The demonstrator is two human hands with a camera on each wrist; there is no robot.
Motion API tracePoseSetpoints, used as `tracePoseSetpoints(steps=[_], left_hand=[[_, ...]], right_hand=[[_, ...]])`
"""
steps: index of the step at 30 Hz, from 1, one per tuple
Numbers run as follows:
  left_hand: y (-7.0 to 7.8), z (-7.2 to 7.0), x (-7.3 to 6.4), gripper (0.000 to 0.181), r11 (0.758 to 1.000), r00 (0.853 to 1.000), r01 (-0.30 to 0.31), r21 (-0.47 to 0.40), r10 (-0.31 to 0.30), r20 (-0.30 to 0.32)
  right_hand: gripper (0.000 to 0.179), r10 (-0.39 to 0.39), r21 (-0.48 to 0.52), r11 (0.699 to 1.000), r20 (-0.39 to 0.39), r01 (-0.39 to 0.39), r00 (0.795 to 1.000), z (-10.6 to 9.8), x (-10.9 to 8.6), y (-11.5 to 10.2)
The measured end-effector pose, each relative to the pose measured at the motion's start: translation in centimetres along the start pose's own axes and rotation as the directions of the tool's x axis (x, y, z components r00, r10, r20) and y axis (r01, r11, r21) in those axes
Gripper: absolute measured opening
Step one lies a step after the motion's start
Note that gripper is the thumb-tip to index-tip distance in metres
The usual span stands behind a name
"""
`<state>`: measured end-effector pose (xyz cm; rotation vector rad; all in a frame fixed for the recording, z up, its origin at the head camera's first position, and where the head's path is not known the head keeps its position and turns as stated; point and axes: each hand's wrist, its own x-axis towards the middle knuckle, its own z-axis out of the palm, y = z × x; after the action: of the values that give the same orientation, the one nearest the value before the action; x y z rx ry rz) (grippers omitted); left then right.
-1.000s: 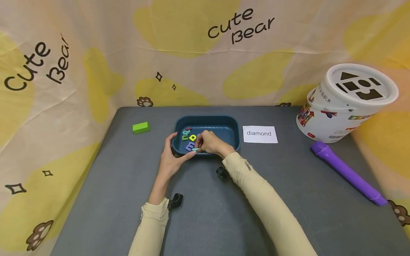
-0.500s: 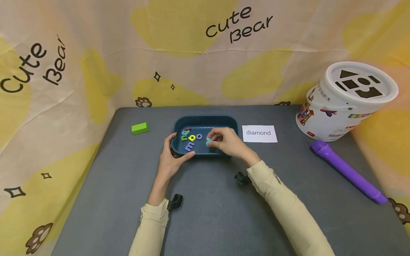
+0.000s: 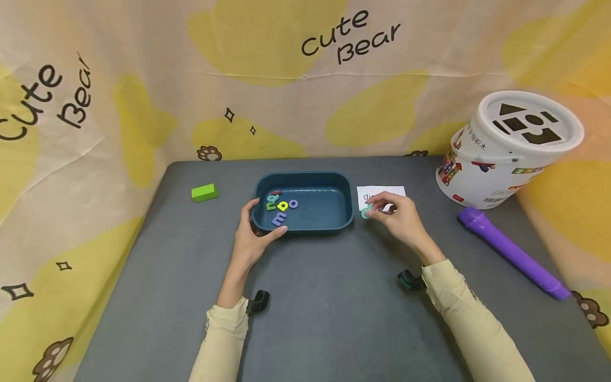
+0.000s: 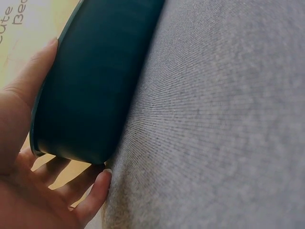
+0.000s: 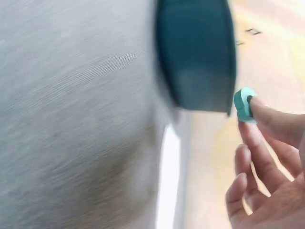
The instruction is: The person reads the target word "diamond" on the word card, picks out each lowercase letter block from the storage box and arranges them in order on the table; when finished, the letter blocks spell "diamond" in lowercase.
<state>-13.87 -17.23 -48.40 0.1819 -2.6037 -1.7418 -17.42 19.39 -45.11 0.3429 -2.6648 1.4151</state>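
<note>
My left hand [image 3: 251, 240] grips the left end of a dark blue tray [image 3: 317, 230], thumb on its front rim and fingers round the side. In the left wrist view the fingers [image 4: 95, 198] bend round the tray's end. My right hand [image 3: 402, 225] is beyond the tray's right end. It pinches a small teal letter [image 5: 244, 106], which looks like a d, between thumb and fingertips. That letter hangs at the lower left of a white card [image 3: 379, 190] printed "diamond", partly covered by the hand. Inside the tray's left half lie a purple m [image 3: 279, 218], a purple o [image 3: 293, 203] and several other letters.
A green block [image 3: 204, 192] lies left of the tray. At the back right stands a white bucket [image 3: 496, 175] with shape holes in its lid. A purple tube [image 3: 515, 253] lies in front of it. A patterned cloth [image 3: 286, 106] backs the grey table [image 3: 324, 307].
My right hand has lifted the teal letter out of the tray and carried it right, over to the card. The left hand keeps its grip on the tray.
</note>
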Motion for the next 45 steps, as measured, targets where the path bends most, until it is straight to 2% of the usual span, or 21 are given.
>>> tracePoseSetpoints(steps=[2, 4, 7, 9, 15, 21, 24, 27, 29, 31, 33, 35, 37, 41, 45], left_hand=[[0.0, 0.0, 0.0, 0.102, 1.000, 1.000, -0.001, 0.000, 0.001, -0.003], [0.0, 0.0, 0.0, 0.103, 1.000, 1.000, 0.000, 0.008, 0.000, -0.006], [0.1, 0.0, -0.1, 0.102, 1.000, 1.000, 0.003, 0.007, -0.003, -0.007], [0.1, 0.0, -0.1, 0.102, 1.000, 1.000, 0.005, 0.005, -0.005, -0.004], [0.2, -0.1, -0.2, 0.102, 1.000, 1.000, 0.013, -0.001, -0.013, -0.006], [0.2, -0.1, -0.2, 0.102, 1.000, 1.000, 0.023, 0.003, -0.023, -0.001], [0.1, -0.1, -0.1, 0.103, 1.000, 1.000, 0.019, 0.004, -0.019, 0.001], [0.2, 0.0, 0.0, 0.103, 1.000, 1.000, 0.011, -0.001, -0.011, 0.003], [0.3, 0.0, 0.0, 0.102, 1.000, 1.000, 0.006, -0.008, -0.005, 0.006], [0.2, 0.1, 0.1, 0.102, 1.000, 1.000, 0.003, -0.005, -0.003, 0.006], [0.2, 0.1, 0.1, 0.102, 1.000, 1.000, 0.003, -0.003, -0.003, 0.006], [0.1, 0.1, 0.1, 0.102, 1.000, 1.000, 0.002, -0.003, -0.002, 0.007], [0.1, 0.1, 0.2, 0.103, 1.000, 1.000, 0.001, -0.009, -0.001, 0.010], [-0.1, 0.1, 0.3, 0.102, 1.000, 1.000, -0.003, -0.021, 0.003, 0.013], [-0.2, 0.0, 0.3, 0.101, 1.000, 1.000, -0.001, -0.020, 0.001, 0.015]], right_hand=[[0.016, 0.033, -0.025, 0.999, 0.021, -0.033, 0.999, 0.3, -0.4, 0.9], [0.013, 0.069, -0.046, 0.997, 0.079, -0.065, 0.995, 0.7, -0.8, 1.4], [0.011, 0.117, -0.079, 0.991, 0.166, -0.105, 0.979, 1.5, -1.3, 1.8], [0.010, 0.139, -0.102, 0.987, 0.194, -0.121, 0.971, 2.0, -1.5, 1.8], [0.011, 0.168, -0.172, 0.975, 0.172, -0.138, 0.971, 2.7, -1.5, 1.5], [0.024, 0.205, -0.224, 0.961, 0.179, -0.163, 0.962, 2.7, -1.2, 0.7], [0.022, 0.183, -0.193, 0.969, 0.138, -0.154, 0.973, 2.8, -0.8, -0.1], [0.013, 0.116, -0.088, 0.989, 0.000, -0.116, 0.993, 3.6, -0.1, -1.3], [0.013, 0.052, -0.021, 0.998, -0.106, -0.054, 0.993, 4.4, 0.4, -2.2], [0.016, -0.018, 0.006, 1.000, -0.158, 0.019, 0.987, 5.4, 0.9, -3.2], [0.026, -0.079, 0.009, 0.997, -0.110, 0.080, 0.991, 6.5, 1.4, -4.1], [0.038, -0.105, -0.048, 0.993, 0.004, 0.106, 0.994, 7.7, 1.8, -4.9], [0.052, -0.098, -0.121, 0.986, 0.138, 0.115, 0.986, 8.8, 2.4, -5.7], [0.072, -0.045, -0.207, 0.971, 0.340, 0.122, 0.939, 10.8, 3.9, -6.7], [0.081, -0.032, -0.124, 0.987, 0.456, 0.099, 0.890, 12.7, 5.8, -6.8]])
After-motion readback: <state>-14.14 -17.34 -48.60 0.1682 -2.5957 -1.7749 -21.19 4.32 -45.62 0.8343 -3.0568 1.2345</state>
